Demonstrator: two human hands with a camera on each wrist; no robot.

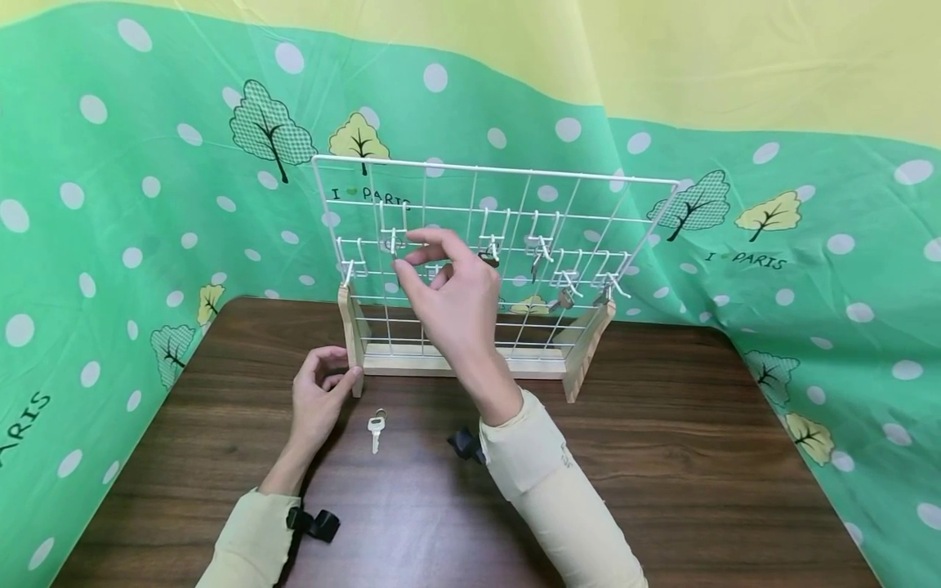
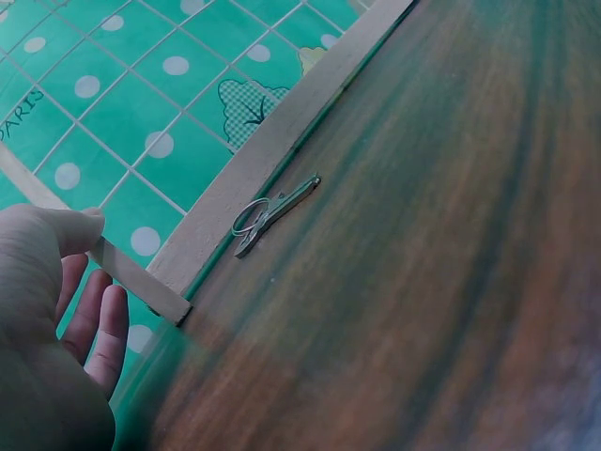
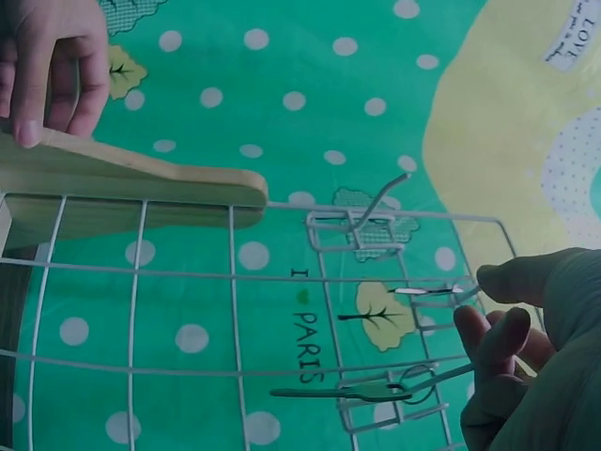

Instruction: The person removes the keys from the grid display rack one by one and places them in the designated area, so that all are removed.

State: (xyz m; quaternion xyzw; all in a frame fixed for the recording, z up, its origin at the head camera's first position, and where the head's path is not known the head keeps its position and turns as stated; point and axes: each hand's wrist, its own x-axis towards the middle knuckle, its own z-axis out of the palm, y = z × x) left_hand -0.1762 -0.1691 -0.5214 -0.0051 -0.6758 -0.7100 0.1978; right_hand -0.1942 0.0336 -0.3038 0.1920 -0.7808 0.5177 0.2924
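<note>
A white wire grid rack (image 1: pixel 494 168) with wooden side supports stands on the table. My left hand (image 1: pixel 318 402) holds its left wooden support (image 1: pixel 353 331), thumb on the front edge and fingers at the outer side. Raised before the upper left of the grid, my right hand (image 1: pixel 459 298) has its thumb and index fingertip a little apart at a white hook (image 1: pixel 393 242). In the right wrist view a key (image 3: pixel 427 291) hangs edge-on right by those fingertips. Another key (image 3: pixel 366 391) hangs from a ring beside them. On the table lies a silver key (image 1: pixel 376 433) with a ring.
More hooks carry keys on the right of the grid, among them a silver key (image 1: pixel 563 300). The lower left hook (image 1: pixel 351 269) bears no key. A green dotted cloth (image 1: pixel 147 220) surrounds the brown wooden table (image 1: pixel 706 457).
</note>
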